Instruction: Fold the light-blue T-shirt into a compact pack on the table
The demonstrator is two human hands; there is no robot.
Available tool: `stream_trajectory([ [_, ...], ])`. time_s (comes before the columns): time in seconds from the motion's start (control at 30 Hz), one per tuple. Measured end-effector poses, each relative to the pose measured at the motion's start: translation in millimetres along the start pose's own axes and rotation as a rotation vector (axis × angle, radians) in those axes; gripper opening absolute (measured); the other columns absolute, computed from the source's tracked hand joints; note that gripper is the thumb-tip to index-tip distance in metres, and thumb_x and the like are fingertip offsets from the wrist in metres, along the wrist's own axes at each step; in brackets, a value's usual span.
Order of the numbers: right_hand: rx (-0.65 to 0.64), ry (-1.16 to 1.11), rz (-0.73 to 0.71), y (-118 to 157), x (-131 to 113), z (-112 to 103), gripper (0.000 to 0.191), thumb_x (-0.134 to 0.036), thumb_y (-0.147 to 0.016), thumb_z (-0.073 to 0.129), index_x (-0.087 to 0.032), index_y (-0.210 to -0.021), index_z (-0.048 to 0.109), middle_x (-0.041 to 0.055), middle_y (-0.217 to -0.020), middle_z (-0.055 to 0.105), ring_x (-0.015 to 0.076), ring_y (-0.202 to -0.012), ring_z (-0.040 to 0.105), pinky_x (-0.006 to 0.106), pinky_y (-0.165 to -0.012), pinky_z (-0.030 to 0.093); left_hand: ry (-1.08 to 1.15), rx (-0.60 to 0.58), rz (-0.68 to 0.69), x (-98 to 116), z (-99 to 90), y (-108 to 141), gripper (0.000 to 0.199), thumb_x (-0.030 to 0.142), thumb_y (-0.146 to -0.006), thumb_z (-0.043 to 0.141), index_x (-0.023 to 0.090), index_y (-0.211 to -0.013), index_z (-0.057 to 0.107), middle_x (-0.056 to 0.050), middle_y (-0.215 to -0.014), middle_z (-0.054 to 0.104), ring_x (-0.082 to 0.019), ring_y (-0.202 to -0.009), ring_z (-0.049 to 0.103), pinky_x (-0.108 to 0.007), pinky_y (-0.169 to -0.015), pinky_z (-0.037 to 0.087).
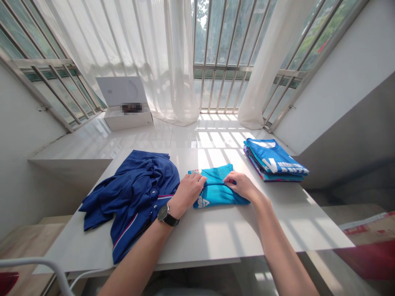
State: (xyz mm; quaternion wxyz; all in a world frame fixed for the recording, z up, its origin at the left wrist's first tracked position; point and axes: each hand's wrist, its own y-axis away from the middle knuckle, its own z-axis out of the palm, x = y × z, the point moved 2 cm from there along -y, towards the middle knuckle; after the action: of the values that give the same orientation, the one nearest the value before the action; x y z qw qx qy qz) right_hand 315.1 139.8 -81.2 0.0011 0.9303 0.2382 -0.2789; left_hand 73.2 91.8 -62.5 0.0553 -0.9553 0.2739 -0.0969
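A turquoise T-shirt (pixel 224 195) with a white printed logo lies folded into a compact bundle on the white table. My left hand (pixel 190 191), with a black-strapped watch at the wrist, grips its left end with curled fingers. At the right part of the same T-shirt, my right hand (pixel 242 185) pinches the folded edge between thumb and fingers. Left of my left hand, a dark blue polo shirt (pixel 132 185) lies loose and rumpled. A neat stack of folded T-shirts (pixel 274 158), a blue one with white lettering on top, sits at the right.
The white table (pixel 197 240) reaches a window ledge at the back. An open white box (pixel 128 119) stands on the ledge at left, its contents blurred. White curtains (pixel 182 61) hang before barred windows. A pale cable (pixel 89 272) runs near the front left edge.
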Motion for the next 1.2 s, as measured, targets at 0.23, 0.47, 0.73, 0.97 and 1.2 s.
stream_trajectory([
  [0.23,0.184,0.209,0.056,-2,-17,1,0.030,-0.039,-0.094,0.054,-0.023,-0.075,0.071,0.0050,-0.083,0.070,0.0205,-0.078,0.064,0.031,-0.074,0.048,0.054,-0.032,-0.028,-2,5.5,-2,0.021,0.014,-0.099,0.047,0.020,-0.097,0.067,-0.011,-0.106,0.063,-0.028,-0.105,0.056,-0.040,-0.088,0.047],
  [0.47,0.146,0.315,-0.102,-15,-36,38,0.055,-0.048,-0.095,0.055,-0.014,-0.139,0.055,0.0193,-0.149,0.049,0.0330,-0.139,0.043,0.049,-0.114,0.035,0.000,-0.027,-0.036,0,4.1,-2,0.023,0.032,-0.100,0.052,0.019,-0.093,0.069,-0.013,-0.106,0.065,-0.030,-0.106,0.057,-0.042,-0.087,0.047],
  [0.73,0.018,0.374,0.317,-7,-10,49,0.092,-0.069,-0.095,0.036,-0.004,-0.158,0.021,0.0234,-0.163,0.021,0.0327,-0.152,0.018,0.058,-0.122,0.009,-0.001,-0.016,-0.196,6,-3.5,2,0.030,0.049,-0.089,0.067,0.019,-0.092,0.065,-0.014,-0.105,0.068,-0.031,-0.101,0.062,-0.040,-0.086,0.047],
  [0.97,0.003,0.325,0.352,-10,-12,47,0.099,-0.075,-0.092,0.033,-0.004,-0.158,0.019,0.0228,-0.164,0.019,0.0326,-0.152,0.017,0.059,-0.121,0.007,0.039,-0.179,-0.439,-23,-10.1,10,0.042,0.061,-0.087,0.060,0.021,-0.080,0.066,-0.008,-0.083,0.073,-0.027,-0.082,0.070,-0.031,-0.070,0.046],
  [1.2,0.003,0.356,0.452,-11,-9,42,0.106,-0.078,-0.090,0.033,0.002,-0.157,0.016,0.0240,-0.164,0.017,0.0317,-0.153,0.016,0.057,-0.121,0.010,0.101,-0.119,-0.441,-26,-10.9,8,0.030,0.050,-0.089,0.060,0.022,-0.084,0.069,-0.007,-0.085,0.075,-0.027,-0.084,0.071,-0.030,-0.067,0.045],
])
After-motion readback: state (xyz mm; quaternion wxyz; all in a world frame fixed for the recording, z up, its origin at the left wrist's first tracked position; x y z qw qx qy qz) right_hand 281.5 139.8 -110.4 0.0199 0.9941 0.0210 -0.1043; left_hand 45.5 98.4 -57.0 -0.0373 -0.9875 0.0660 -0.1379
